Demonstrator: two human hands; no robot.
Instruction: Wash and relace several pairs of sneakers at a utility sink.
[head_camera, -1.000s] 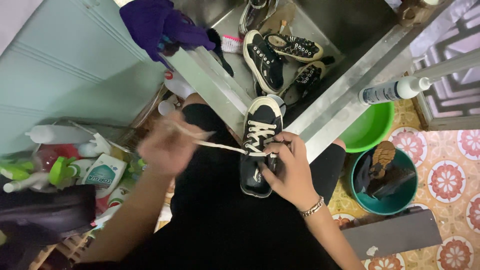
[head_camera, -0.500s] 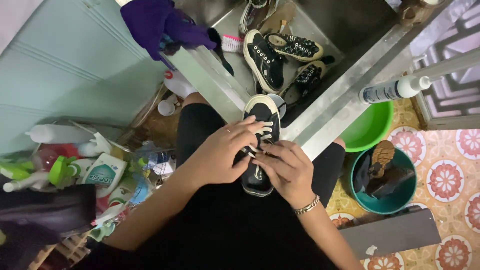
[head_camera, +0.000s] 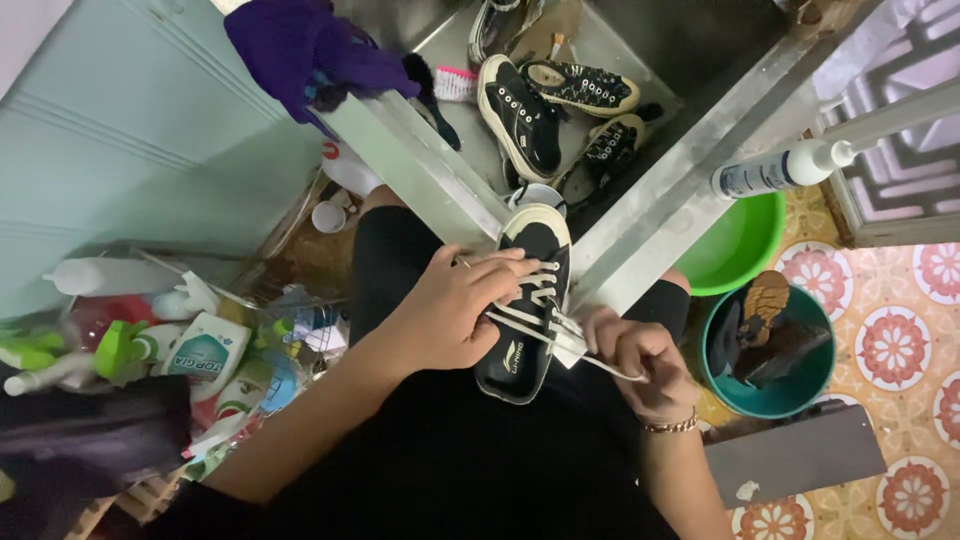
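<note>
While the black sneaker (head_camera: 527, 300) lies across our lap with its toe against the near edge of the steel sink (head_camera: 660, 215), our left hand (head_camera: 450, 310) presses flat on the laces to steady it. Our right hand (head_camera: 640, 360) is closed around the white lace (head_camera: 590, 358), drawing it out to the right. More dark shoes (head_camera: 520, 110) lie in the sink; basins sit on the patterned tile floor (head_camera: 900, 350).
</note>
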